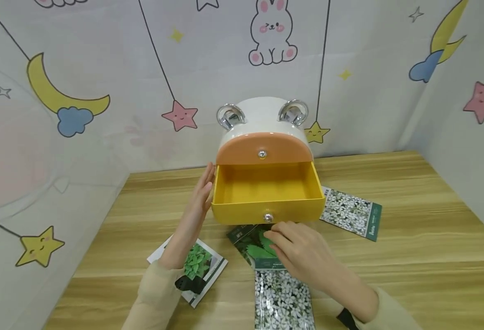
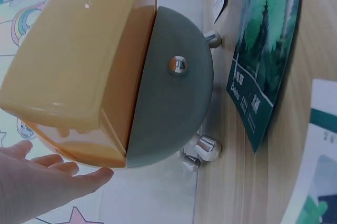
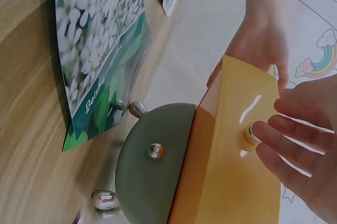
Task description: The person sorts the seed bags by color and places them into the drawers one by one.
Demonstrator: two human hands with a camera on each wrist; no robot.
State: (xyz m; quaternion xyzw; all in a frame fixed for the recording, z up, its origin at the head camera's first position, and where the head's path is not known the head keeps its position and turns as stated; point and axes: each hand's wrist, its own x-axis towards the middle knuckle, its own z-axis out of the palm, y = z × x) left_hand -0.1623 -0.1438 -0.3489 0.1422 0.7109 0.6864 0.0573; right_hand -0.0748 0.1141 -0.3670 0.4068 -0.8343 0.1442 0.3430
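Note:
A small white chest of drawers [image 1: 262, 114] with silver ears stands against the back wall. Its yellow drawer [image 1: 242, 213] is pulled far out, with nothing visible inside, below a closed orange drawer [image 1: 242, 150]. My left hand [image 1: 197, 199] is held along the left side of the yellow drawer, fingers straight. Just under the drawer front is my right hand [image 1: 301, 250], its fingers bent loosely. In the right wrist view its fingertips [image 3: 263, 132] are right at the drawer's silver knob [image 3: 250, 133], not wrapped around it. A grey-green lower drawer front [image 2: 176, 95] shows in the left wrist view.
White-flower seed packets lie on the wooden table [image 1: 410, 229]: one front centre [image 1: 280, 302], another to the right [image 1: 345, 211]. A green-leaf packet [image 1: 242, 240] lies partly under the front flower packet. Beneath my left forearm is a white-edged plant packet [image 1: 214, 263].

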